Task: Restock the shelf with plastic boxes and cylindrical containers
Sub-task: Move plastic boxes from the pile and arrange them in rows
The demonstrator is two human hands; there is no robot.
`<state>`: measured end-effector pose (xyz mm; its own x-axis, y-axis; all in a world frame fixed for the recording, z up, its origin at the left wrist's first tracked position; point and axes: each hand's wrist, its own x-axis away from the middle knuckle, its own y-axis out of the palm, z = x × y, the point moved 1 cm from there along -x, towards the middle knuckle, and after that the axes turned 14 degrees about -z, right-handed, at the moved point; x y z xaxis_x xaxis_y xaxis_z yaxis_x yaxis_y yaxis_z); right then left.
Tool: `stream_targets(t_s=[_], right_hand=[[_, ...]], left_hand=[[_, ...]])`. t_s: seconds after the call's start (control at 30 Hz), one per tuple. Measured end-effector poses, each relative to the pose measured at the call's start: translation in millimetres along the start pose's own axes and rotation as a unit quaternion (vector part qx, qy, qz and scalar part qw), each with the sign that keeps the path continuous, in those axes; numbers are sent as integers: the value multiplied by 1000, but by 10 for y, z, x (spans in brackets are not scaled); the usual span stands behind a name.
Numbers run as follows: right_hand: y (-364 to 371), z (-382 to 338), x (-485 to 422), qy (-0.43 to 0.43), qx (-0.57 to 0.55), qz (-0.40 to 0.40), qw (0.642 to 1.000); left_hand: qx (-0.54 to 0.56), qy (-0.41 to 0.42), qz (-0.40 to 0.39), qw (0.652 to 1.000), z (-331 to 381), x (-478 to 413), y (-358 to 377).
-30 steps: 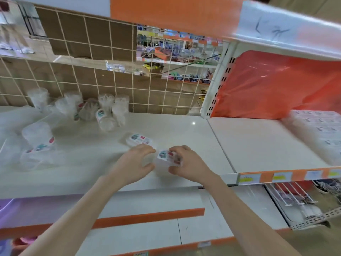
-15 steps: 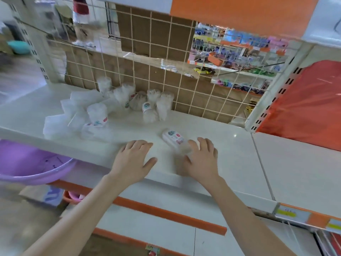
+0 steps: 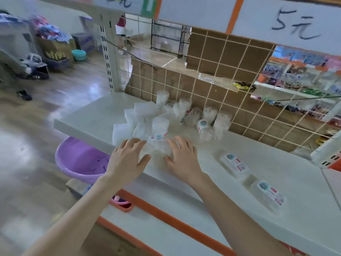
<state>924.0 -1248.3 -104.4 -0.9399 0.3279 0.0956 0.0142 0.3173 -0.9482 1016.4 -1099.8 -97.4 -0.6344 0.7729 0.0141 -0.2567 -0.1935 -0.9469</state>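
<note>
Left hand [image 3: 129, 157], right hand [image 3: 182, 157] flank clear box [image 3: 156, 145] on shelf [image 3: 212, 189]; labelled boxes [image 3: 234, 164] lie rightward.

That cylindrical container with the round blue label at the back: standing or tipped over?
Tipped over. The cylindrical container lies on its side, its labelled end toward the camera, beside upright ones.

A handwritten "5元" stands on the white price sign [image 3: 287, 17] above the shelf.
</note>
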Motion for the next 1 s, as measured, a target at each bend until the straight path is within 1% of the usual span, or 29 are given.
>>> stream_targets(t_s=[0.1,0.2,0.3,0.43,0.67,0.73,0.9,1.0], right_hand=[[36,-219,-217,1,1,3,1000],[115,-342,-371,35,13,2,999],[182,-358,-420,77,7,11,997],[205,-335,-400,110,12,25,994],[120,-110,-323,234,23,45,971],[96,-69,-307,252,23,48,966],[75,-22,-291,284,25,61,957],[67,3,-284,302,23,70,950]], left_hand=[[-3,-7,-15,1000,-297,-116,-61],[-1,2,-25,1000,-517,-237,-94],[4,24,-34,999,-617,-368,-102],[11,55,-48,997,-640,-550,-59],[-10,92,-75,993,-601,-797,35],[-20,86,-79,993,-563,-857,48],[-89,25,-105,990,-390,-976,48],[-119,23,-104,987,-338,-1009,55]])
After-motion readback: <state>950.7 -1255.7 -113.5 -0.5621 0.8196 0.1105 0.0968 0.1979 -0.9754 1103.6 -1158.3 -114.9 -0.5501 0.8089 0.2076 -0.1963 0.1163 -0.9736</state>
